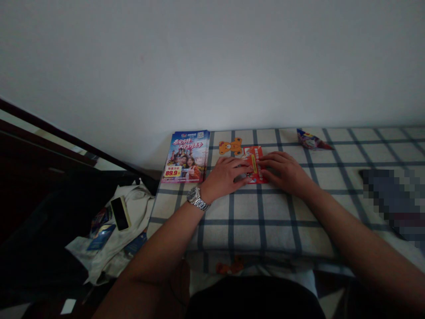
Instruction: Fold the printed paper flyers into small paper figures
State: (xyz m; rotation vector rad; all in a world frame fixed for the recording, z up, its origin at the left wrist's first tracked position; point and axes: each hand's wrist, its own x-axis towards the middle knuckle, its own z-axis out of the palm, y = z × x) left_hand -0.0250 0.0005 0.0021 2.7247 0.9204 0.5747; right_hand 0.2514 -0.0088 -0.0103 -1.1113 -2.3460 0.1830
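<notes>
A small red leaflet (pixel 255 161) lies flat on the checked tablecloth (pixel 245 212), its face marked with yellow and white print. On its left side rest the spread fingertips of my left hand (pixel 227 177), which has a metal watch (pixel 197 198) at the wrist. From the other side my right hand (pixel 287 173) touches the leaflet's right edge with its fingers stretched out. Neither hand grips anything that I can see. Parts of the leaflet are hidden under the fingers. Just behind my left hand, a printed bear (pixel 229 146) shows on the cloth.
Left of my hands sits a stack of blue and pink flyers (pixel 186 157). A folded paper piece (pixel 312 139) stands near the wall (pixel 212 66) at the back right. A dark, pixelated object (pixel 395 204) lies far right. Lower left, a phone (pixel 120 213) rests on pale fabric.
</notes>
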